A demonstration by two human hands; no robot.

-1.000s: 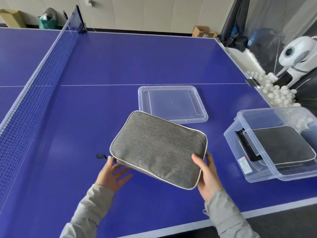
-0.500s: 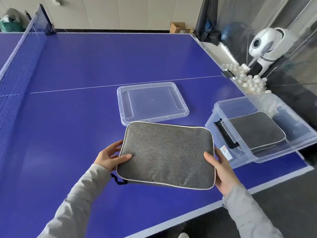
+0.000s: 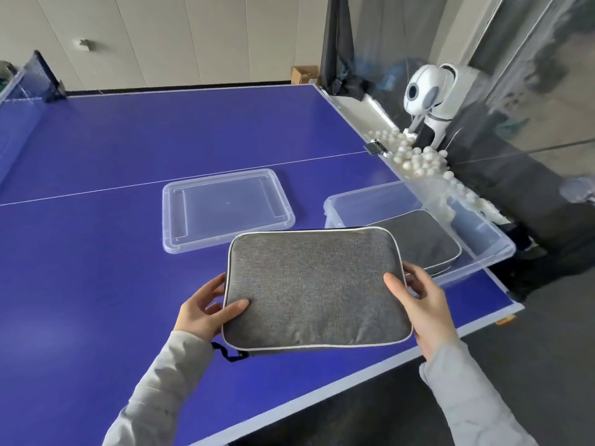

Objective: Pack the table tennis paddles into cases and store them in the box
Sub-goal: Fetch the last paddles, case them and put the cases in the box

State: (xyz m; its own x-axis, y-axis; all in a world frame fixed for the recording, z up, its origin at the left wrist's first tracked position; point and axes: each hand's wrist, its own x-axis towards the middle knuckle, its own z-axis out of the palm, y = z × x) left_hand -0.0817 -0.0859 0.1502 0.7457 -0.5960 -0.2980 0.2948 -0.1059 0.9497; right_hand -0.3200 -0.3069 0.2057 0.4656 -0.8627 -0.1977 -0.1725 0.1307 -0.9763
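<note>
I hold a grey fabric paddle case [image 3: 314, 284] with white piping flat above the blue table, just left of the clear plastic box. My left hand [image 3: 206, 309] grips its left edge, thumb on top. At the case's right edge my right hand [image 3: 418, 299] holds on the same way. A black zipper pull hangs under the near left corner. The clear box [image 3: 492, 249] sits at the table's right edge with another grey case [image 3: 425, 239] lying inside. The held case overlaps the box's near left corner in view.
The box's clear lid [image 3: 225, 209] lies flat on the table behind the held case. A white ball-feeding machine [image 3: 431, 98] and a trough of white balls [image 3: 415, 156] stand beyond the right edge. The net [image 3: 19, 101] runs at far left. The table's front edge [image 3: 322, 384] is near.
Both hands carried the case to the right, toward the box, and levelled it. My view turned right too, so the box and lid sit nearer the middle.
</note>
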